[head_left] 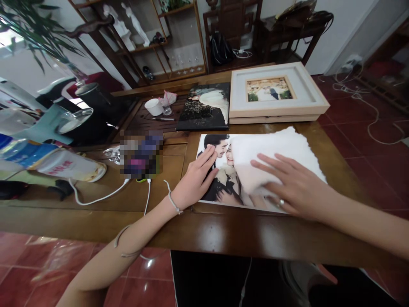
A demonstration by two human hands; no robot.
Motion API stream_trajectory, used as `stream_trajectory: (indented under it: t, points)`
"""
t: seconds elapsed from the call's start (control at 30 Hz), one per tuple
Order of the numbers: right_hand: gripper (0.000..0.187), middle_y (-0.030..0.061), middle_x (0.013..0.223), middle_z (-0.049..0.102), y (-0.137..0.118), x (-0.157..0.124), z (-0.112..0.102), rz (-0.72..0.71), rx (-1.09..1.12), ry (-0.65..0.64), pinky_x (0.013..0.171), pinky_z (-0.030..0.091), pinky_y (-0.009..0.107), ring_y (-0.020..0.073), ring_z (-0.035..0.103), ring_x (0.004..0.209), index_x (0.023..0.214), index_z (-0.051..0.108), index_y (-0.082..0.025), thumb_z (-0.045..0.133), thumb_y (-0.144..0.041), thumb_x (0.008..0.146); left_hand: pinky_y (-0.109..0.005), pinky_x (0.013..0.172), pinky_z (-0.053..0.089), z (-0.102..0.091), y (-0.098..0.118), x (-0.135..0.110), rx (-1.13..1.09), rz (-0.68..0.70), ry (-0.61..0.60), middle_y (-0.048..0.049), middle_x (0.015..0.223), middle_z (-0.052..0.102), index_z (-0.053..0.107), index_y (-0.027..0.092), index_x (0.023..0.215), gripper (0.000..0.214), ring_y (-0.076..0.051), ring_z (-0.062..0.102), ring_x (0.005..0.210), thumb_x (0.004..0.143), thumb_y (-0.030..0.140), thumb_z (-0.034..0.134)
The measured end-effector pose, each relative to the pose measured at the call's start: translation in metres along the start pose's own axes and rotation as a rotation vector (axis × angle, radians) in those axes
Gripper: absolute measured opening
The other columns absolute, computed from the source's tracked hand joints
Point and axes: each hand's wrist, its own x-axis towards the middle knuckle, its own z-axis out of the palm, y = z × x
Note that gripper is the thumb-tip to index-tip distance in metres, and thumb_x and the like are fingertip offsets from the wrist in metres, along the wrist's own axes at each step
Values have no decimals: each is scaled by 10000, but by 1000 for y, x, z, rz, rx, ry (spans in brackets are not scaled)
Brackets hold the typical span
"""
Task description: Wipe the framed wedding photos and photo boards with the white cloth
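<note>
A large photo print or album (228, 181) showing a couple lies flat on the wooden table. My left hand (198, 175) rests on its left part, fingers stretched out together over the picture. On its right part lies a white cloth (277, 147) with a ragged edge, covering much of the image. Spread across the cloth, my right hand (292, 185) presses down with its fingers apart and a ring showing. Whether its fingertips pinch any of the cloth is not visible; the palm lies flat.
Behind the print are a dark photo album (204, 106) and a pale box (277, 111) with a framed picture. A white cup (154, 107) stands on the tea tray. To the left are a plastic bottle (68, 164), white cables (96, 200) and a blurred-out item (140, 154).
</note>
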Motion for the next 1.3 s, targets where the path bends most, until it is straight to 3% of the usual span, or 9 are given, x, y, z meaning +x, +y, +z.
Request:
stream_trajectory:
  t: [0.17,0.27,0.5,0.63,0.73,0.87,0.93,1.07,1.3]
  points:
    - [229,182,1381,544,52,29,5,72,-117,-49,1022,427,568,340,445,1330,1040,660,-159,518,-179,863,-505,1192,260,0,-1,0,-6,15,10,-162,1571,313,350,158,1483,489,-253,242,1479,1005,239,414]
    - [233,196,1375,543,58,36,5,123,-132,-57,1030,421,575,351,437,1333,1039,661,-139,496,-169,876,-504,1186,274,1,-1,0,-17,4,12,-155,1574,311,347,167,1486,494,-256,246,1477,1003,242,417]
    - [213,226,1443,461,-25,1,-2,43,-27,-3,1039,407,600,403,362,1368,930,672,-153,603,-115,732,-508,1184,274,2,-1,-1,-19,-23,8,-156,1575,309,346,163,1489,496,-259,240,1479,1007,263,413]
    - [69,201,1397,522,-75,-14,-14,-11,-15,3,993,500,530,386,421,1331,797,660,-191,596,-167,789,-505,1186,274,1,0,-1,-16,-19,5,-159,1573,313,343,159,1488,494,-252,238,1480,1009,257,406]
    - [140,143,1348,581,-87,-15,-18,-29,-32,-30,994,521,500,362,464,1302,687,630,-232,601,-234,824,-516,1184,275,1,0,0,-17,-2,10,-154,1574,311,338,172,1490,494,-256,240,1480,1007,248,406]
    - [184,126,1368,570,-67,-5,-12,-38,-13,22,1003,503,500,339,451,1320,641,603,-223,613,-236,824,-519,1186,271,2,-1,-1,-19,15,23,-148,1576,311,329,191,1495,498,-256,243,1478,1008,250,411]
    - [54,148,1394,542,-47,3,-8,-23,-19,17,999,488,512,346,446,1326,767,662,-209,622,-217,803,-520,1186,272,3,-2,-1,-18,22,27,-151,1574,314,335,186,1493,495,-257,245,1477,1008,252,410]
    - [268,190,1381,541,2,25,0,-25,-90,-58,971,482,533,374,464,1306,1039,678,-169,623,-186,778,-515,1183,280,2,-2,0,-10,6,14,-157,1569,322,355,165,1482,485,-260,246,1477,1008,254,409]
    - [243,216,1365,546,55,53,7,59,-135,-75,963,484,532,363,464,1308,1050,657,-123,516,-139,853,-505,1184,275,-1,1,0,-11,1,5,-171,1567,320,366,143,1473,481,-258,251,1475,1007,255,410]
